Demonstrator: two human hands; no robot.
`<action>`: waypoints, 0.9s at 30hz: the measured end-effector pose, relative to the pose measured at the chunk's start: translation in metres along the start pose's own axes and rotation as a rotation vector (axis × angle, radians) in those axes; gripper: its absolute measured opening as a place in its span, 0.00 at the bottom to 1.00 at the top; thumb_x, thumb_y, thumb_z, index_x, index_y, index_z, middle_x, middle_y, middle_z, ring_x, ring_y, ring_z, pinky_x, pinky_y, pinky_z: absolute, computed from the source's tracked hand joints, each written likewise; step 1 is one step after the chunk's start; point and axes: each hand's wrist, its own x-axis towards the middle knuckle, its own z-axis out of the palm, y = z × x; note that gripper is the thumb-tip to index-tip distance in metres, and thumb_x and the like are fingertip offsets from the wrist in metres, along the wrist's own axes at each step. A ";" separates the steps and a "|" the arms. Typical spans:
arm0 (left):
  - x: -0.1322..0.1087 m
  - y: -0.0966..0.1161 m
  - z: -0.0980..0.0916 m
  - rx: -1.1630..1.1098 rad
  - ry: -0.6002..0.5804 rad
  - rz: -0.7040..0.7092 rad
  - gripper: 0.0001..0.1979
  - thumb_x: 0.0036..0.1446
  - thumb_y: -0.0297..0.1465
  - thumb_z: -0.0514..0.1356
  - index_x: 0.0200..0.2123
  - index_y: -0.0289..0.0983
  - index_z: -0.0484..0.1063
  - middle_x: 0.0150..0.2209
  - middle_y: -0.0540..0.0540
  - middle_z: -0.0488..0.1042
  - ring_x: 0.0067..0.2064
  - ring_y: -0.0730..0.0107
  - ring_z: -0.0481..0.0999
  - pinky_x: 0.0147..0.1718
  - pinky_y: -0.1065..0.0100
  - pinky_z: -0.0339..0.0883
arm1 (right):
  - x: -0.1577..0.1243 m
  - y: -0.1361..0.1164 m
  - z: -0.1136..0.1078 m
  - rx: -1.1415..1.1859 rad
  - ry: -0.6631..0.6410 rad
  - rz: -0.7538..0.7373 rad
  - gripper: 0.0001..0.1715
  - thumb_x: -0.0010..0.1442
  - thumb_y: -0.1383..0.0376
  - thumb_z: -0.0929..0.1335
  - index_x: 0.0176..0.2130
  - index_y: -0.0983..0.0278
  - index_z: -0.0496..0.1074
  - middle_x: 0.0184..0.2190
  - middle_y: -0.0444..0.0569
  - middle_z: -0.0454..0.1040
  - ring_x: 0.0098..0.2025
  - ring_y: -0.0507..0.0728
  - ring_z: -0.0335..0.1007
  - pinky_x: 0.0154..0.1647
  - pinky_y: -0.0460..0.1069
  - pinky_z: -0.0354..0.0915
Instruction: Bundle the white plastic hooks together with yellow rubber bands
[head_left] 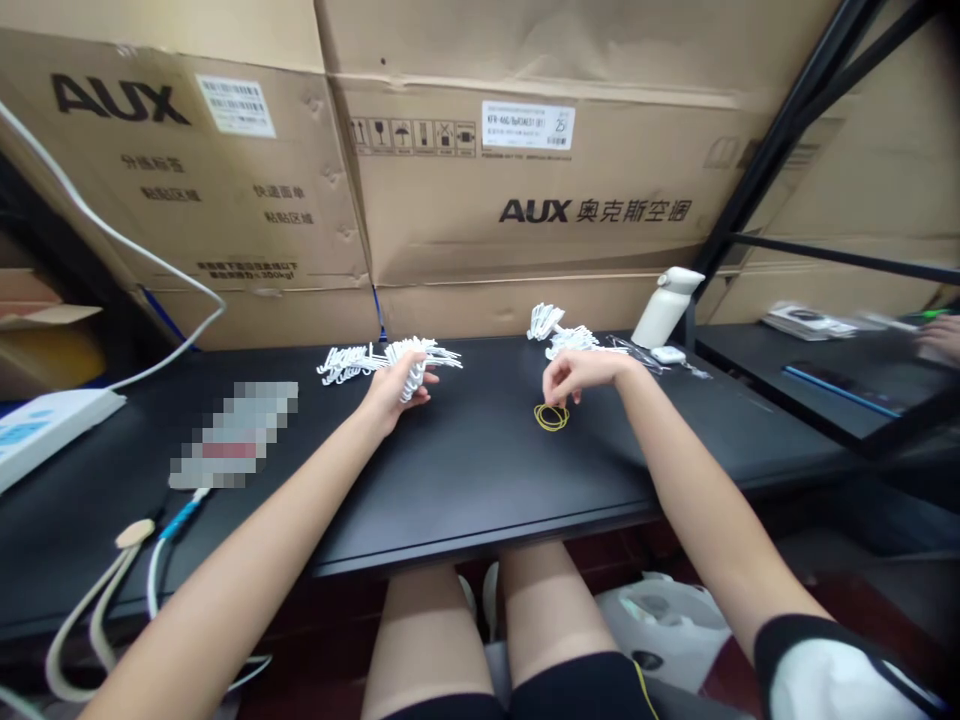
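My left hand is closed around a bundle of thin white hooks, whose curved ends stick out past the fingers. More white hooks lie on the black table just left of it. My right hand is bent down with its fingertips pinched at the upper edge of some yellow rubber bands, which rest in loops on the tabletop. Behind that hand, further white hooks lie in a pile, and a banded-looking bunch of hooks sits beside them.
A white bottle and a small white case stand at the back right. At left are a blurred-out phone on a cable and a white power strip. Cardboard boxes line the back. Another person's hand shows far right.
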 end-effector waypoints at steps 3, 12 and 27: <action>-0.002 0.000 0.001 0.027 -0.059 0.012 0.13 0.48 0.37 0.62 0.33 0.32 0.76 0.25 0.47 0.77 0.18 0.79 0.67 0.22 0.73 0.70 | 0.004 0.003 0.000 -0.110 0.067 0.032 0.18 0.43 0.55 0.75 0.31 0.66 0.78 0.28 0.49 0.78 0.33 0.55 0.74 0.28 0.44 0.67; -0.014 -0.004 0.006 0.232 -0.449 0.066 0.15 0.47 0.39 0.66 0.33 0.33 0.76 0.29 0.40 0.80 0.22 0.70 0.74 0.24 0.69 0.71 | 0.017 -0.045 0.057 -0.014 0.291 -0.477 0.27 0.48 0.52 0.74 0.44 0.65 0.75 0.37 0.50 0.78 0.39 0.56 0.73 0.36 0.48 0.67; -0.015 -0.006 0.007 0.164 -0.615 -0.076 0.25 0.53 0.50 0.62 0.39 0.32 0.76 0.35 0.36 0.81 0.34 0.60 0.81 0.38 0.62 0.74 | 0.046 -0.047 0.107 -0.329 0.649 -0.678 0.18 0.65 0.60 0.62 0.32 0.66 0.77 0.29 0.49 0.78 0.28 0.53 0.69 0.34 0.47 0.60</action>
